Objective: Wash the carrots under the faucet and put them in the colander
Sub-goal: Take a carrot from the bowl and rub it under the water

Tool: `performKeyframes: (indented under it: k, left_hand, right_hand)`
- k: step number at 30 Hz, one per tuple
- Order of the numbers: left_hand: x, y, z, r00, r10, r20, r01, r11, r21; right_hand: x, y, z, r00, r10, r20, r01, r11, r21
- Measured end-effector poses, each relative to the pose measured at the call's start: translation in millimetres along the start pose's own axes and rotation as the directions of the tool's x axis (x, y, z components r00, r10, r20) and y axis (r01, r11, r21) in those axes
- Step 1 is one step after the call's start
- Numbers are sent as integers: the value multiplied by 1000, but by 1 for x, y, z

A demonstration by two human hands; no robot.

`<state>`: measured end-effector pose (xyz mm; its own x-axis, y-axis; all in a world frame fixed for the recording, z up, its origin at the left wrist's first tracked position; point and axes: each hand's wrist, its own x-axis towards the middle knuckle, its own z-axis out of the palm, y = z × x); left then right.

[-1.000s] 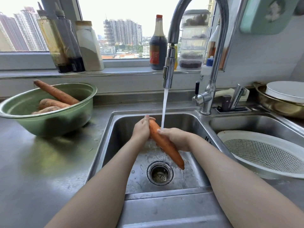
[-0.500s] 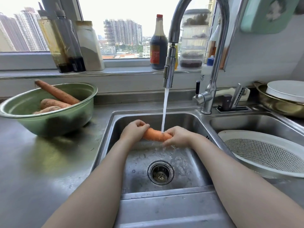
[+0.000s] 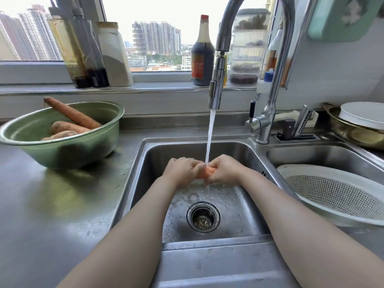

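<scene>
Over the left sink basin [image 3: 149, 163], my left hand [image 3: 182, 170] and my right hand [image 3: 223, 169] both grip one orange carrot [image 3: 205, 172], held level. Only a short middle piece of it shows between my fingers. Water runs from the faucet [image 3: 217, 88] straight onto that piece. A green bowl [image 3: 62, 150] on the counter at the left holds three unwashed carrots [image 3: 72, 115]. The white colander [image 3: 332, 196] sits in the right basin with nothing in it.
Bottles and jars [image 3: 202, 53] line the windowsill behind the sink. A brass-coloured pot with a white lid [image 3: 359, 123] stands at the far right. A knife holder [image 3: 299, 129] sits behind the faucet base. The drain strainer [image 3: 203, 217] lies below my hands.
The carrot went from slanting down toward the drain to level under the stream. My hands have since closed in toward each other, covering most of it.
</scene>
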<state>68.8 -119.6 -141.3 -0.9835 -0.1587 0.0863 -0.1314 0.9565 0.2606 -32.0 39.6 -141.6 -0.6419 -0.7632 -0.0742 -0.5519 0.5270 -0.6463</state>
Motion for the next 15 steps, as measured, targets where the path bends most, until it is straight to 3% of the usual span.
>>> performKeyframes:
  k: [11,15]
  left_hand:
    - [8,7,7,998,-61,-34,64,994,91]
    - [8,5,9,994,-56,99,56,998,7]
  right_hand:
    - [-1,-4,-1,999,34,5,-34,998,53]
    - [-2,-1,-2,998,56,-3,-56,998,12]
